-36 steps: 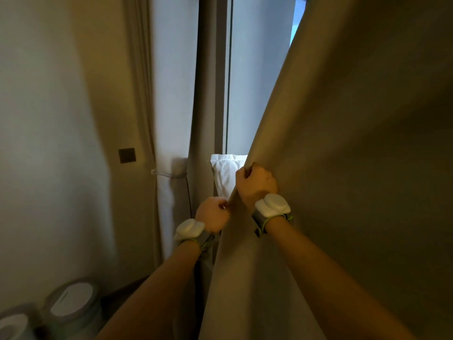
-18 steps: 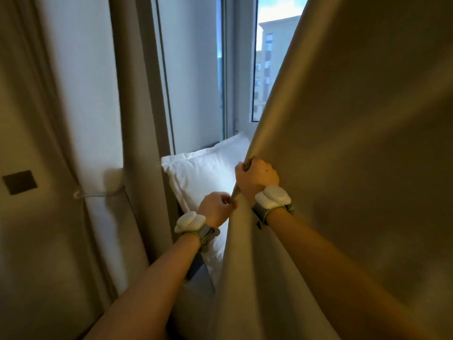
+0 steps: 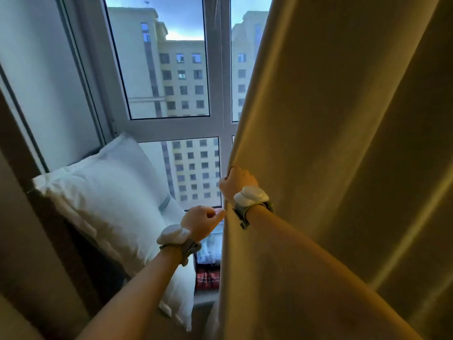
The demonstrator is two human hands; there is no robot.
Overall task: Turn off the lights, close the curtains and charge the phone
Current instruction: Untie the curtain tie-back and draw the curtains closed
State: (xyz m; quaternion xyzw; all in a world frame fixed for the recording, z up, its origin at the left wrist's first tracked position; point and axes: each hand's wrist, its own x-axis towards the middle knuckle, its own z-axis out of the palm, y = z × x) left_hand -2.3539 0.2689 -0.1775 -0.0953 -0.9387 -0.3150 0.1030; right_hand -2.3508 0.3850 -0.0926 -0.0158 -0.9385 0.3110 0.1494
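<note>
A heavy beige curtain (image 3: 343, 168) fills the right half of the view, its leading edge running down the middle. My right hand (image 3: 236, 184) grips that edge with fingers curled round the fabric. My left hand (image 3: 201, 223) is just below and to the left, fingers curled, pinching the same edge lower down. Left of the edge the window (image 3: 171, 82) is uncovered, with a pale building outside in daylight. No phone or light switch is in view.
A white pillow (image 3: 105, 192) leans on the window ledge under the glass, left of my hands. Folded clothes, one red plaid (image 3: 207, 278), lie on the ledge beside the curtain edge. A dark wall or frame (image 3: 22, 241) borders the left.
The curtain edge and both hands have moved right, away from the left wall. Much more window and the whole pillow now show. The wall switch has left the view.
</note>
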